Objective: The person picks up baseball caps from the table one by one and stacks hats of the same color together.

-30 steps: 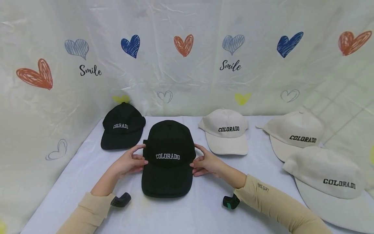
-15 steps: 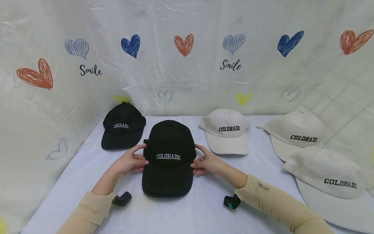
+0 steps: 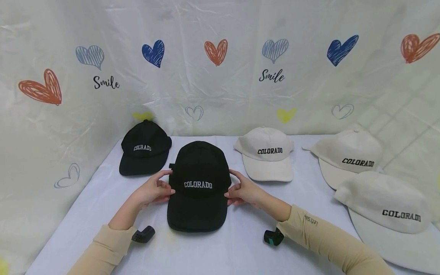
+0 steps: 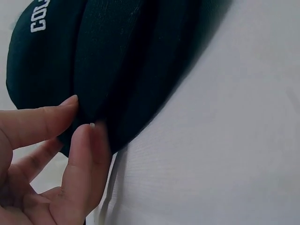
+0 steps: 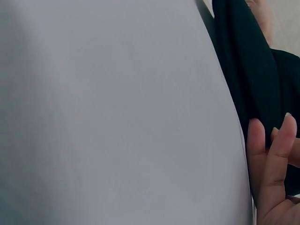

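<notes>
A black baseball cap (image 3: 196,211) with white COLORADO lettering is front and centre on the white table, brim toward me. My left hand (image 3: 152,191) holds its left side, where brim and crown meet. On the opposite side my right hand (image 3: 245,192) holds it the same way, index finger on the crown and thumb lower down. Thumb and fingers grip the edge of the cap (image 4: 108,61) in the left wrist view. From the right wrist, the fingers (image 5: 283,145) show against the dark brim edge. Some fingertips are hidden behind the cap.
Another black cap (image 3: 144,147) sits at the back left. A cream cap (image 3: 266,168) is at the back, right of centre. Two more cream caps, one farther back (image 3: 357,149) and one nearer (image 3: 385,194), overlap at the right. A printed heart curtain (image 3: 220,88) hangs behind.
</notes>
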Motion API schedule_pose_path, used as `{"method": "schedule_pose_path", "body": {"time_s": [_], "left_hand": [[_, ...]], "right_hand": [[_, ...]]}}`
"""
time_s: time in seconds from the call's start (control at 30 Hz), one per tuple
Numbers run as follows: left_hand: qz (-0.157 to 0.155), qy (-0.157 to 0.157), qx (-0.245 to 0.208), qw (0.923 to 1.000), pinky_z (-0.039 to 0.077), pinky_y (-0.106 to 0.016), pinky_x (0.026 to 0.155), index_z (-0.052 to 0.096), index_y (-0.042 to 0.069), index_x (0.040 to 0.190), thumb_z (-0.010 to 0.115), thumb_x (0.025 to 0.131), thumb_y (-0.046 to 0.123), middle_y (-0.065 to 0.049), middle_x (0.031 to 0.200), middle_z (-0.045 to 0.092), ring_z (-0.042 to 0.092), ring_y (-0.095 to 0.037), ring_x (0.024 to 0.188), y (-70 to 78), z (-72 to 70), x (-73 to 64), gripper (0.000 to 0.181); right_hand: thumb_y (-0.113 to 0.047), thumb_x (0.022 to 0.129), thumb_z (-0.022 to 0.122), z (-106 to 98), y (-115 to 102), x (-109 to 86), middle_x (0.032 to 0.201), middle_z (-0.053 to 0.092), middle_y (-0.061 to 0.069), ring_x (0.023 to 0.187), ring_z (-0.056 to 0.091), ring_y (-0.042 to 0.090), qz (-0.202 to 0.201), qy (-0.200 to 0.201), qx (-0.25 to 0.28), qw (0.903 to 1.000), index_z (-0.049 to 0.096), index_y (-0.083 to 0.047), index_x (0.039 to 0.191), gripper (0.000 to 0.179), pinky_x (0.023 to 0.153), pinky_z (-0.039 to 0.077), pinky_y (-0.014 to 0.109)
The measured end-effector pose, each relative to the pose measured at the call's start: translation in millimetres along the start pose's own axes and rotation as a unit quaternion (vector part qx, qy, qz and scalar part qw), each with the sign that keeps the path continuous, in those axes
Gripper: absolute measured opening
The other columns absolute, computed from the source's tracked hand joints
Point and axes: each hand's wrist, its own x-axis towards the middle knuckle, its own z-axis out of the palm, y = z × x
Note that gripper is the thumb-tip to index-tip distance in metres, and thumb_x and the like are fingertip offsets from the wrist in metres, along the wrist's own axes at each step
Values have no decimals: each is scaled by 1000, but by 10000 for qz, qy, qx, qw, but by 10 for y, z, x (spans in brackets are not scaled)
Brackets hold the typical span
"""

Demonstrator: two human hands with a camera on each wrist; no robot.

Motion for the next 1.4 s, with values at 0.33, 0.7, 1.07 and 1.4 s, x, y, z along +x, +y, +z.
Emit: {"method": "schedule_pose_path", "body": {"time_s": [0.33, 0.7, 1.07, 1.4], "left_hand": [[-90, 5, 41, 10000, 59, -28, 73, 25, 9, 160, 69, 96, 2, -11, 99, 58, 62, -19, 83, 8, 1, -10, 79], [-21, -17, 98, 9999, 58, -28, 76, 26, 7, 160, 69, 95, 1, -12, 99, 59, 63, -19, 85, 19, -1, -6, 78], [64, -5, 211, 9998, 59, -28, 76, 27, 6, 159, 70, 94, 1, -12, 97, 59, 63, -19, 84, 17, 10, 6, 77], [134, -203, 276, 9993, 59, -32, 82, 27, 3, 158, 66, 95, 0, -12, 98, 61, 68, -18, 93, 41, -46, 5, 74]], "right_hand": [[9, 95, 65, 1, -10, 4, 84, 67, 10, 66, 70, 18, 59, -48, 135, 9999, 11, -15, 164, 91, 61, 60, 27], [9, 96, 63, 0, -22, 6, 87, 68, 11, 67, 70, 18, 67, 9, 37, 10000, 13, -14, 163, 87, 65, 61, 30], [9, 97, 62, 0, -46, 1, 86, 67, 11, 66, 69, 17, 144, -26, 23, 9999, 13, -14, 163, 86, 66, 61, 31], [10, 96, 62, -38, -54, 12, 89, 66, 11, 71, 70, 18, -48, -171, 25, 9998, 10, -10, 163, 87, 69, 62, 34]]}}
